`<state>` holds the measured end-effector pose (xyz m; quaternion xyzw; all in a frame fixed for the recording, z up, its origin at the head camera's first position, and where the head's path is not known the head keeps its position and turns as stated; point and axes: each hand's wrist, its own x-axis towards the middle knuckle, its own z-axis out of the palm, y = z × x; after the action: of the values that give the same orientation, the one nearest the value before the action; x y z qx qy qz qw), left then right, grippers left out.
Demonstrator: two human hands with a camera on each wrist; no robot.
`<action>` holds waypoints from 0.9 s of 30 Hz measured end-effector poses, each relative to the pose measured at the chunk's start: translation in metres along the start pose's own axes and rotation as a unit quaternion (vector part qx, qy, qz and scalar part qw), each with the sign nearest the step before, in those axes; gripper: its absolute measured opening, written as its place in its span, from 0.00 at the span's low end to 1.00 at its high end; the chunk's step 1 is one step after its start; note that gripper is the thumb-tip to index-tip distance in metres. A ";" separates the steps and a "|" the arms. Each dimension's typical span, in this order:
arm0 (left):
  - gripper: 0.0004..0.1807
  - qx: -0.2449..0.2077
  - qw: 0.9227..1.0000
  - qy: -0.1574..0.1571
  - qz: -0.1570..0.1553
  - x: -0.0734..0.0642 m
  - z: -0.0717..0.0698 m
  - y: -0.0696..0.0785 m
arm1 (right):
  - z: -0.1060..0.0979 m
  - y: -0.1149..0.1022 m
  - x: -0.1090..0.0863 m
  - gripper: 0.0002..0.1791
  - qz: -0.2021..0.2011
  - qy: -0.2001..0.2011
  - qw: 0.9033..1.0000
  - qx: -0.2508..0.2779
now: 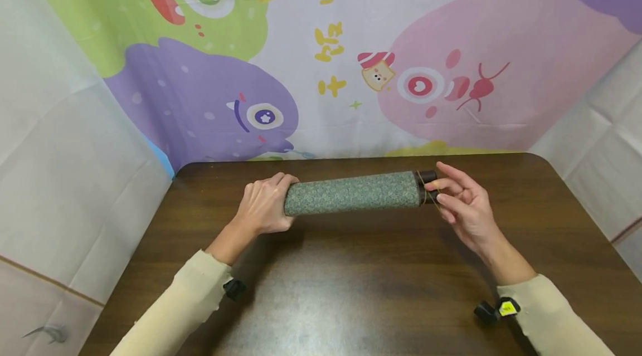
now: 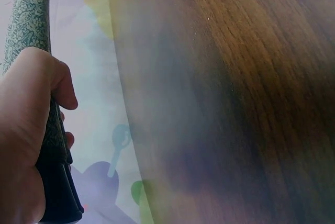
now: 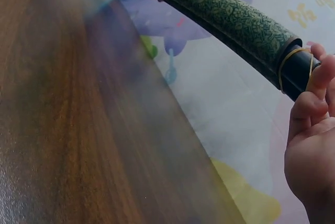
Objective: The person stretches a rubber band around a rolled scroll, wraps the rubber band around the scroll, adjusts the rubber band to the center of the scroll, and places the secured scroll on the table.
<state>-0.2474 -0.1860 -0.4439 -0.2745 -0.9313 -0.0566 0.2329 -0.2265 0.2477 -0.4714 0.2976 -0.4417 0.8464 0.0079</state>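
A rolled scroll (image 1: 353, 194) with green floral-patterned backing is held level above the table. Dark rod ends (image 1: 428, 176) stick out at its right side, and a thin tan rubber band (image 3: 283, 67) loops around them. My left hand (image 1: 268, 204) grips the scroll's left end; in the left wrist view a black rod end (image 2: 58, 192) shows below the palm. At the other end, my right hand (image 1: 468, 208) holds the rubber band with bent fingers, stretching part of it off the rods. The right fingertips partly hide the rod ends.
A dark brown wooden table (image 1: 346, 272) lies under both hands. Behind it hangs a cloth (image 1: 331, 122) printed with cartoon monsters, close to the table's far edge. White panels (image 1: 45, 122) stand at the sides.
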 end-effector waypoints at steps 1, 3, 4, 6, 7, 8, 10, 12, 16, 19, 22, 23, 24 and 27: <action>0.33 0.002 1.000 0.001 0.000 0.000 0.000 0.000 | 0.000 0.001 0.000 0.41 -0.001 0.000 1.000 -0.001; 0.34 0.005 1.000 0.002 0.000 0.000 0.000 0.001 | 0.000 0.002 -0.001 0.39 -0.004 -0.009 1.000 0.016; 0.34 0.007 1.000 0.003 0.000 0.000 0.000 0.001 | 0.000 0.002 -0.001 0.38 -0.005 -0.015 0.999 0.028; 0.34 0.008 1.000 0.004 -0.001 0.001 0.000 0.001 | -0.001 0.003 -0.001 0.37 -0.004 -0.027 0.998 0.051; 0.34 0.009 1.000 0.005 -0.003 0.001 0.001 0.001 | 0.000 0.003 -0.001 0.37 -0.002 -0.034 0.997 0.063; 0.33 0.008 1.000 0.004 -0.005 0.001 0.001 0.001 | -0.001 0.003 0.000 0.36 -0.003 -0.046 0.996 0.082; 0.33 0.006 1.000 0.003 -0.011 0.001 0.001 0.001 | 0.000 0.002 0.001 0.36 -0.005 -0.063 0.992 0.107; 0.33 0.004 1.000 -0.001 -0.020 0.001 0.002 0.001 | 0.000 0.001 0.001 0.37 -0.006 -0.059 0.994 0.091; 0.34 0.002 0.999 -0.013 -0.039 0.002 0.002 0.003 | 0.001 -0.001 -0.001 0.41 -0.006 -0.042 0.998 0.035; 0.35 0.004 0.998 -0.022 -0.051 0.002 0.002 0.003 | 0.004 -0.001 -0.003 0.44 -0.006 -0.019 1.000 -0.009; 0.36 0.008 0.998 -0.024 -0.059 0.002 0.002 0.003 | 0.010 0.001 -0.003 0.42 -0.016 0.036 0.999 -0.032; 0.36 0.009 0.998 -0.023 -0.060 0.002 0.002 0.003 | 0.013 0.001 -0.003 0.40 -0.020 0.063 0.997 -0.038; 0.37 0.010 0.998 -0.021 -0.060 0.002 0.003 0.003 | 0.016 0.002 -0.002 0.37 -0.023 0.094 0.994 -0.047; 0.37 0.010 0.998 -0.018 -0.059 0.003 0.003 0.003 | 0.025 0.003 0.001 0.30 -0.018 0.193 0.978 -0.080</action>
<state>-0.2487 -0.1812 -0.4451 -0.2177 -0.9504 -0.0561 0.2151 -0.2155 0.2265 -0.4623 0.1352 -0.4924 0.8496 0.1316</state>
